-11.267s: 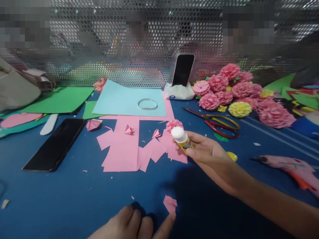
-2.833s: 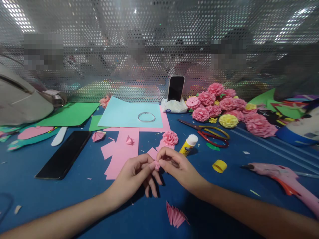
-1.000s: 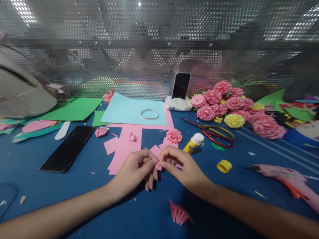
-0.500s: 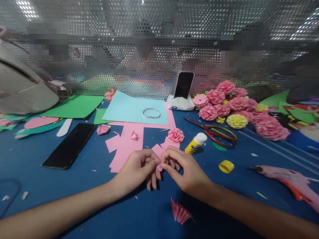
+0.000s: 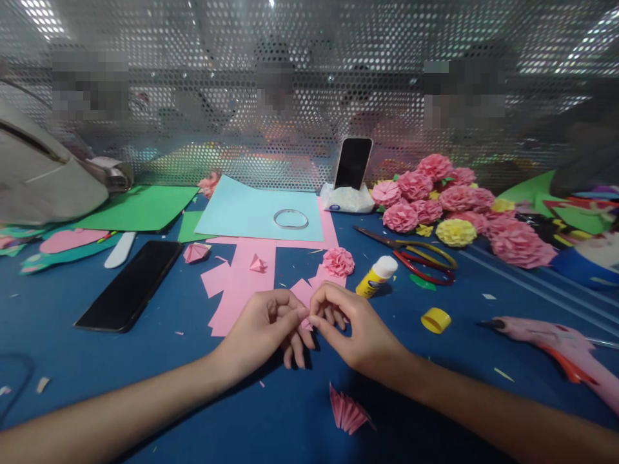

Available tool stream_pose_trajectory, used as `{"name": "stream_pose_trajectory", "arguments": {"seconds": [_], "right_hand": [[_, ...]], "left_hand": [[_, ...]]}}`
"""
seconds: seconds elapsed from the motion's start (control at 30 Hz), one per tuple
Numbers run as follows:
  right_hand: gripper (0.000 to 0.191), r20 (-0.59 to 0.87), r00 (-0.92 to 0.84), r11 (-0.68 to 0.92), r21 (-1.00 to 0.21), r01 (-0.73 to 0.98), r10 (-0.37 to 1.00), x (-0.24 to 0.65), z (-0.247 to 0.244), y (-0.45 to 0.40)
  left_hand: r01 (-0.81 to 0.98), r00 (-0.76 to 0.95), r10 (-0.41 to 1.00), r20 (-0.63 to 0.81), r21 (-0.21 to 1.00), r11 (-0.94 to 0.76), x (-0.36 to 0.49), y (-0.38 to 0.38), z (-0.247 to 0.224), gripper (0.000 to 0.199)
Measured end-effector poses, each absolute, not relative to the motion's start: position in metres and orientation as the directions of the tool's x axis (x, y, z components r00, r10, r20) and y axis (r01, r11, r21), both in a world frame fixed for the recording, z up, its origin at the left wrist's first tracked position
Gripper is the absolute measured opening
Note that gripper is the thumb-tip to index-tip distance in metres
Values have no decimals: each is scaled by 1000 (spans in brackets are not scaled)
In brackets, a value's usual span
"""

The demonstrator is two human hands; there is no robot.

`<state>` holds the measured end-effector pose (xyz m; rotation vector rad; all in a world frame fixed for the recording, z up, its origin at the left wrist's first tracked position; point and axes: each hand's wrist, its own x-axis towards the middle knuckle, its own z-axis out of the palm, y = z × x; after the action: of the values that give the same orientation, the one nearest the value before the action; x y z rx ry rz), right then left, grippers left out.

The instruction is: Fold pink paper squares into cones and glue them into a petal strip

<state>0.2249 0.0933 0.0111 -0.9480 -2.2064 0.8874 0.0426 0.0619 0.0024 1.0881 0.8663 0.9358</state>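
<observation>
My left hand (image 5: 275, 325) and my right hand (image 5: 351, 322) meet at the middle of the blue table, thumbs and forefingers pinched together on a small piece of pink paper (image 5: 306, 324). Most of that piece is hidden behind the fingers. Just beyond them lie cut pink paper sheets (image 5: 251, 270) and a ruffled pink paper flower (image 5: 338, 261). A pleated pink paper fan (image 5: 349, 412) rests on the table below my right hand. Small folded pink pieces (image 5: 257, 263) sit farther back on the left.
A glue stick (image 5: 377, 276), its yellow cap (image 5: 436, 320), scissors (image 5: 416, 254) and a pink glue gun (image 5: 546, 341) lie to the right. Paper flowers (image 5: 435, 193) are heaped behind. A phone (image 5: 130, 283) lies left. A perforated metal screen (image 5: 217, 116) stands at the back.
The whole view has shifted slightly. Both hands keep their pinch on the small pink paper, with hardly any finger movement.
</observation>
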Motion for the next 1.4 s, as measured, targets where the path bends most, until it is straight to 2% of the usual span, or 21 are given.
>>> {"name": "stream_pose_trajectory", "arguments": {"seconds": [0.3, 0.6, 0.8, 1.03, 1.23, 1.4], "right_hand": [[8, 216, -575, 496, -778, 387, 789, 224, 12, 92], [6, 68, -598, 442, -741, 505, 799, 226, 17, 91], [19, 132, -685, 543, -722, 429, 717, 227, 22, 93], [21, 135, -664, 469, -809, 354, 735, 230, 17, 94], [20, 170, -673, 509, -789, 345, 719, 229, 17, 94], [19, 166, -629, 464, -816, 344, 759, 229, 18, 93]], "left_hand": [[-186, 350, 932, -95, 968, 168, 42, 61, 4, 30], [-183, 358, 930, -84, 970, 158, 41, 61, 6, 34], [-159, 372, 925, -83, 976, 152, 41, 60, 5, 35], [-131, 372, 925, -74, 983, 131, 41, 61, 3, 33], [-118, 355, 933, -63, 987, 112, 41, 61, 5, 32], [-98, 357, 932, -66, 989, 108, 41, 61, 8, 30]]}}
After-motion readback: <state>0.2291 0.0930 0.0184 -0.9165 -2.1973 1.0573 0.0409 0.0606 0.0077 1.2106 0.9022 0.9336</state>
